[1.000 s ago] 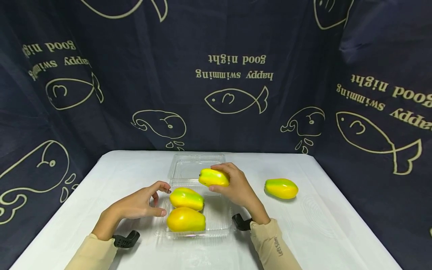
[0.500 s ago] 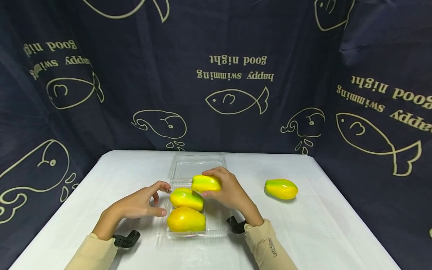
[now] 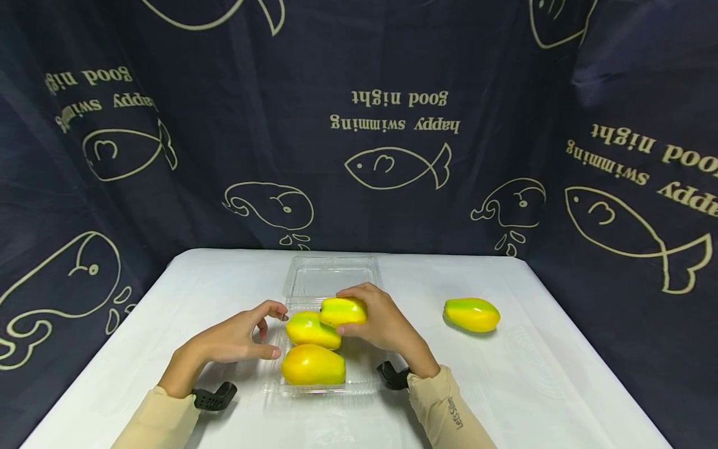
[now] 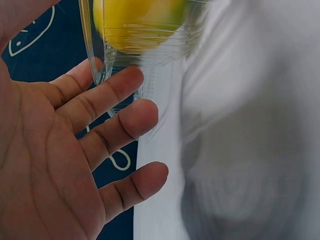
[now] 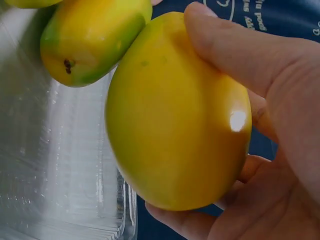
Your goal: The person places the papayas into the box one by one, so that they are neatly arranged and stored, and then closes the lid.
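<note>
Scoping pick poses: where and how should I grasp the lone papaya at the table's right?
The lone papaya is probably best held round its thick middle, coming from above, closing on its near and far flanks: it lies on its side, long axis roughly left-right, and narrows toward the left end.

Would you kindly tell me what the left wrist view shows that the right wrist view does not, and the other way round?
Only the left wrist view shows the open palm of the left hand.

Only the right wrist view shows the right hand gripping a yellow-green fruit, and a dark mark on the end of a neighbouring fruit.

Both show the clear container, fruit inside it, and dark blue cloth with pale prints.
</note>
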Tool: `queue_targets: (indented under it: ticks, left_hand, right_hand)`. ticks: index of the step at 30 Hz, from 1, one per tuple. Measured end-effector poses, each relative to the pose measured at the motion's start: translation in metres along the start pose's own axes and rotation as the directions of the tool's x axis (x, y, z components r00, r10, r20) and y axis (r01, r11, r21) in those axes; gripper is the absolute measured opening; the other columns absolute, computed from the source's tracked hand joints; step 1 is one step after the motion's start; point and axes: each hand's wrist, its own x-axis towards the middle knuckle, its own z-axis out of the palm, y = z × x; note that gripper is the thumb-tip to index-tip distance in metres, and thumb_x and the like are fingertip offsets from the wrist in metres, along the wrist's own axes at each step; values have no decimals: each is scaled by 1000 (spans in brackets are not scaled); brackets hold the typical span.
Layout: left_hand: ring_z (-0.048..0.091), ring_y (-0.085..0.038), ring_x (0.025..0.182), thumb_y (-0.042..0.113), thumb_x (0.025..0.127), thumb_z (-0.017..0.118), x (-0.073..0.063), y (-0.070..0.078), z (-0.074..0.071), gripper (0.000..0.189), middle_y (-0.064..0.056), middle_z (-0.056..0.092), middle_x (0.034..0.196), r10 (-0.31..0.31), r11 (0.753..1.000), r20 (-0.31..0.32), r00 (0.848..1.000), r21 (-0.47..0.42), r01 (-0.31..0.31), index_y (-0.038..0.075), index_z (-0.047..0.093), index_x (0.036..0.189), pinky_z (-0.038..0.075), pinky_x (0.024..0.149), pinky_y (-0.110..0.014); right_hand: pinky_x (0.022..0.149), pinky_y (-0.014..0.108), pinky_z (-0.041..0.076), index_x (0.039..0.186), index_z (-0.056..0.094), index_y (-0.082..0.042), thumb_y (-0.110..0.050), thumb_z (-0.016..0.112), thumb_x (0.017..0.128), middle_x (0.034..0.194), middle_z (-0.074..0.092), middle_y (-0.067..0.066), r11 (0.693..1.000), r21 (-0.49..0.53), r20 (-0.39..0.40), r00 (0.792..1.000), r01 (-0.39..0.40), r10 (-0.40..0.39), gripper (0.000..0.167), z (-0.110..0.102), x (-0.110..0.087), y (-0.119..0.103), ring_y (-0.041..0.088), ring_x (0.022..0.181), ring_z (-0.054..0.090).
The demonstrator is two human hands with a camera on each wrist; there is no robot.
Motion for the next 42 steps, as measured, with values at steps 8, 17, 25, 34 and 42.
queue_targets:
  ticks: [8, 17, 25, 34, 42]
  left_hand:
    - [59, -20, 91, 44, 82, 79, 1, -1, 1, 70, -2, 57, 135, 1, 1000, 4, 1000, 0, -1, 22, 45, 139, 45, 73, -27]
    - [58, -20, 91, 44, 82, 79, 1, -2, 2, 71, -2, 57, 136, -8, 1000, 15, 1000, -13, 9, 22, 44, 139, 46, 71, -27]
    - [58, -20, 91, 46, 82, 79, 1, -2, 2, 71, 0, 57, 135, -3, 1000, 16, 1000, -9, 3, 22, 45, 139, 46, 71, -27]
    - [58, -18, 90, 45, 82, 79, 1, -1, 3, 69, 4, 57, 133, 1, 1000, 1, 1000, 11, -1, 24, 46, 138, 45, 71, -27]
    - [59, -17, 89, 46, 82, 79, 1, -1, 1, 68, 7, 58, 132, 8, 1000, -10, 1000, 16, -7, 25, 46, 137, 44, 73, -27]
  right_hand:
    - [92, 38, 48, 126, 66, -17, -22, 90, 74, 122, 64, 0, 1000, -5, 20, 1000, -13, 13, 58, -2, -2, 3, 15, 107, 58]
    - [94, 40, 47, 127, 65, -16, -18, 90, 74, 123, 66, 2, 998, -30, 52, 997, -62, 63, 59, -5, -4, 7, 18, 108, 59]
    - [90, 39, 45, 124, 66, -17, -15, 91, 72, 116, 67, -2, 996, -12, 81, 992, -91, 92, 57, -7, -6, 10, 16, 103, 59]
    - [91, 39, 45, 120, 66, -16, -12, 91, 70, 112, 68, -3, 998, -9, 79, 995, -68, 69, 56, -6, -6, 12, 14, 101, 59]
    - [90, 37, 47, 121, 65, -14, -12, 91, 71, 113, 67, -1, 998, -6, 80, 995, -57, 57, 57, -7, -4, 11, 14, 102, 60]
